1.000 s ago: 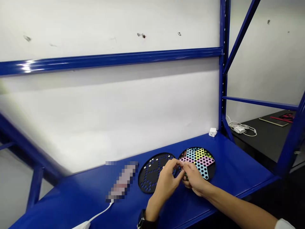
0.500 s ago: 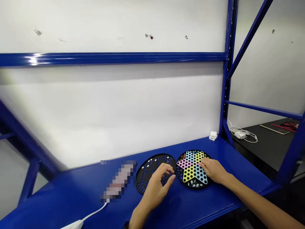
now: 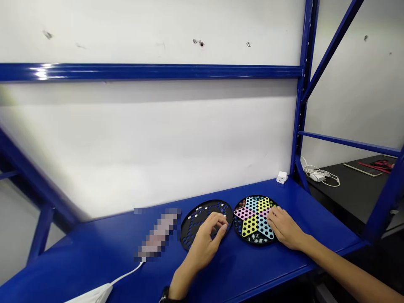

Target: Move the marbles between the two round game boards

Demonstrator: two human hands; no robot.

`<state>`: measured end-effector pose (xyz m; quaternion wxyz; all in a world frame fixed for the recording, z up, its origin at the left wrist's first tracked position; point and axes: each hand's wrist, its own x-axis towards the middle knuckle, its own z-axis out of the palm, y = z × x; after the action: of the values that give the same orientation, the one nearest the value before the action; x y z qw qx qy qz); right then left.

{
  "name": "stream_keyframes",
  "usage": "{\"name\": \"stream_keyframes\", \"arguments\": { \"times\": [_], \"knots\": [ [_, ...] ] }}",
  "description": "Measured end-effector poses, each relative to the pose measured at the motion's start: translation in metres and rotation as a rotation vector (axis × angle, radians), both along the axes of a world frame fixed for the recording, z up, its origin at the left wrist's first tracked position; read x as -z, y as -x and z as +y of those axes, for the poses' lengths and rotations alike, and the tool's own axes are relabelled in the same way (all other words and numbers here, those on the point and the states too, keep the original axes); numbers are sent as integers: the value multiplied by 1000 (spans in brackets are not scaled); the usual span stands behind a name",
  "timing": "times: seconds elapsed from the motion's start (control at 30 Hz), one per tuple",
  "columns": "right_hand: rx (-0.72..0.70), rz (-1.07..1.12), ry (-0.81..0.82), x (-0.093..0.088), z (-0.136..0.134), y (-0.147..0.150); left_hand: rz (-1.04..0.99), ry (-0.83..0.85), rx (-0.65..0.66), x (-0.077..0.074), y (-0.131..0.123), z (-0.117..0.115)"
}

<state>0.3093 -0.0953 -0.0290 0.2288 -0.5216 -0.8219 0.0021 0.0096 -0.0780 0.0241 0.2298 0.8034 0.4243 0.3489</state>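
My left hand (image 3: 208,235) hovers over the near right part of a round black board (image 3: 185,235) with holes and a few white pieces. Its fingers are loosely curled, thumb tip a little apart from the fingertips, and nothing shows between them. To the right lies a round Chinese checkers board (image 3: 251,226) with a star of pink, yellow and blue points. Small glassy pieces (image 3: 259,238) fill the rim compartments around the star. My right hand (image 3: 285,227) is at this board's right side, fingers bunched downward over the star's right point. Its fingertips hide whatever they hold.
Both boards lie on a blue shelf (image 3: 126,233) against a white wall. A blurred-out flat object (image 3: 159,235) with a white cable (image 3: 128,273) lies at left. A white charger (image 3: 282,177) stands at the back right. Blue uprights (image 3: 299,105) frame the shelf.
My left thumb and fingers have drawn closer together. My right hand has shifted slightly right, its fingertips now at the star's right point. The view has tilted slightly down.
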Motion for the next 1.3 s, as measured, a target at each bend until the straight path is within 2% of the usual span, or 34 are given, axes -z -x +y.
{"name": "stream_keyframes", "arguments": {
  "times": [0.33, 0.47, 0.63, 0.73, 0.83, 0.9, 1.1, 1.3],
  "knots": [
    [-4, 51, 16, 1, 1, 0, 8, 23, 16, 7, 0, 4],
    [29, 196, 15, 1, 3, -4, 15, 38, 22, 9, 0, 4],
    [200, 447, -49, 2, 9, -13, 21, 43, 13, 8, 2, 4],
    [192, 480, -77, 0, 10, -15, 18, 48, 19, 8, 1, 4],
    [155, 507, -37, -3, 2, -18, 18, 57, 13, 7, 0, 2],
    [130, 502, 36, -3, -10, -23, 21, 65, 10, 7, 0, 2],
    [39, 304, 206, 0, -44, -40, 49, 91, -8, 3, 7, 5],
    [63, 307, 207, 1, -42, -34, 197, 215, -15, 5, 27, 8]
  ]
}}
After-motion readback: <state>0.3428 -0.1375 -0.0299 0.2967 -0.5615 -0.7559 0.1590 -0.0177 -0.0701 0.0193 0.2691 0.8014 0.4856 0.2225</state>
